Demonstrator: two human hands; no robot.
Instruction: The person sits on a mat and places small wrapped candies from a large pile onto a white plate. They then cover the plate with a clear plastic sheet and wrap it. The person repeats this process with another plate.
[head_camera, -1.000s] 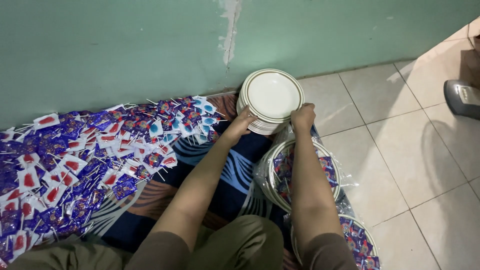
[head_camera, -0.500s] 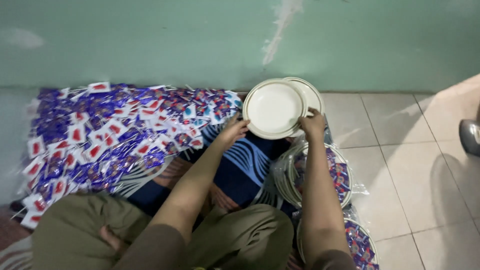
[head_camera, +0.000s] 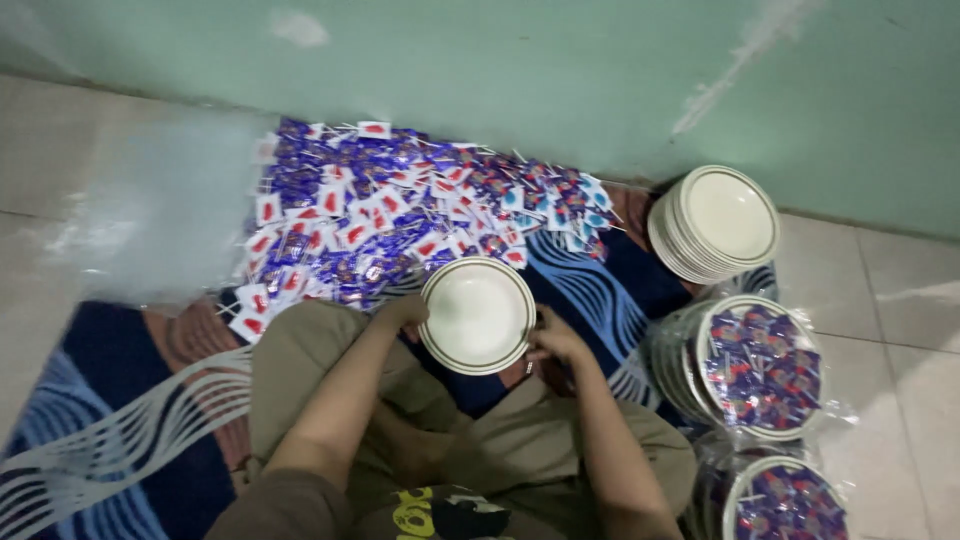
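A white plate with a dark rim line (head_camera: 477, 314) is held level in front of me, above the rug. My left hand (head_camera: 404, 311) grips its left edge and my right hand (head_camera: 556, 337) grips its right edge. A stack of matching white plates (head_camera: 715, 222) stands on the floor by the green wall, to the right. A heap of small blue, red and white sachets (head_camera: 400, 215) lies on the rug just beyond the held plate.
Two clear-wrapped plates filled with sachets (head_camera: 762, 366) (head_camera: 785, 501) sit at my right side. A blue patterned rug (head_camera: 110, 400) covers the floor under my crossed legs. A clear plastic sheet (head_camera: 150, 205) lies at the left. Pale floor tiles (head_camera: 900, 300) extend to the right.
Both hands lifted one plate off the stack by the wall and brought it back toward my lap. The camera view swung left and down.
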